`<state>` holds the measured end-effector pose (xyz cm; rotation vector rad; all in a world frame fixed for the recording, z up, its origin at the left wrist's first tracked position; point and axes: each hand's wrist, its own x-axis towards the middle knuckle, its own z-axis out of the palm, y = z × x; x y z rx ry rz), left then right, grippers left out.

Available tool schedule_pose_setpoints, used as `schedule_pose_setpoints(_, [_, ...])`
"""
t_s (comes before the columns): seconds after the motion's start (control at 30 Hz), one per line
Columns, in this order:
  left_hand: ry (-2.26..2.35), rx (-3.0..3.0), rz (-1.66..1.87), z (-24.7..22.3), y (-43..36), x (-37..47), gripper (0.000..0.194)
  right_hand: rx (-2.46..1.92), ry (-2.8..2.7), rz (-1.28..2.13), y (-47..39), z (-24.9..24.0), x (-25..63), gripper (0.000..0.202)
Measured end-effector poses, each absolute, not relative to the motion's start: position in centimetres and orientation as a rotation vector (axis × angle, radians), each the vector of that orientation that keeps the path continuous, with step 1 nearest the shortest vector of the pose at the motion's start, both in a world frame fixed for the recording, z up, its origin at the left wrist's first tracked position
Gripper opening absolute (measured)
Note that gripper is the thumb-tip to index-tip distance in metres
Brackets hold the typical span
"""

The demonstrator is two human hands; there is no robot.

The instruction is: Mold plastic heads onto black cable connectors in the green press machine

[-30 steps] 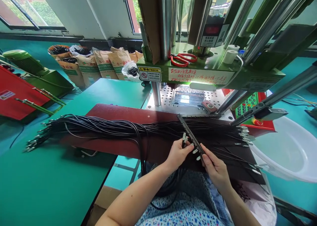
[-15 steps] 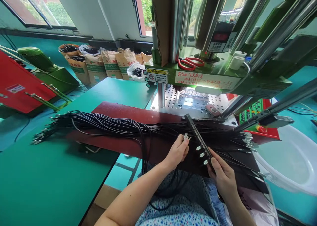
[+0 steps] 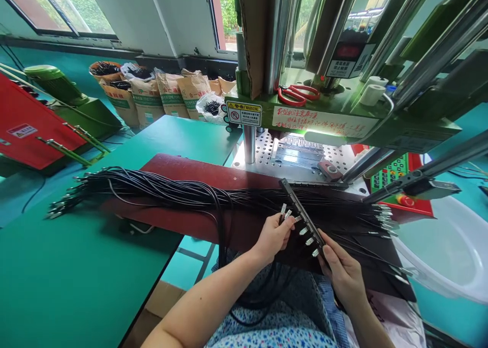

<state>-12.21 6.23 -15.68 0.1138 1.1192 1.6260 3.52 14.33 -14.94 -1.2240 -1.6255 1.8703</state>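
My left hand [image 3: 275, 236] pinches several cables with silver metal connectors [image 3: 286, 214], and one connector meets the side of a long black bar [image 3: 303, 211]. Its fingers are closed. My right hand [image 3: 340, 264] grips the lower end of that bar, which slants up and to the left. Several silver connectors [image 3: 309, 241] stick out from the bar's left side, close to my right fingers. Behind both hands, a thick bundle of black cables [image 3: 171, 188] lies across a dark red board [image 3: 168, 223]. More black cable hangs down over my lap.
A green press [image 3: 343, 117] with steel columns stands ahead, red scissors [image 3: 297, 95] on its ledge. Its perforated metal plate [image 3: 259, 147] lies beyond the board. A control box [image 3: 394, 172] and white tub [image 3: 450, 246] are at right. Paper sacks [image 3: 168, 96] line the wall.
My left hand has brought a connector against the bar's side, and its connectors are spread more apart. My right hand keeps hold of the bar. The view has shifted slightly.
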Motion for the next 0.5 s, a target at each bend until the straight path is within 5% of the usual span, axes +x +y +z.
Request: schedule_pose_setpoints(0.5, [1.205,0.156,1.654,-15.66,5.95,-12.38,0.037,-1.012,-2.076,1.624,14.8,-15.75,4.12,0.04])
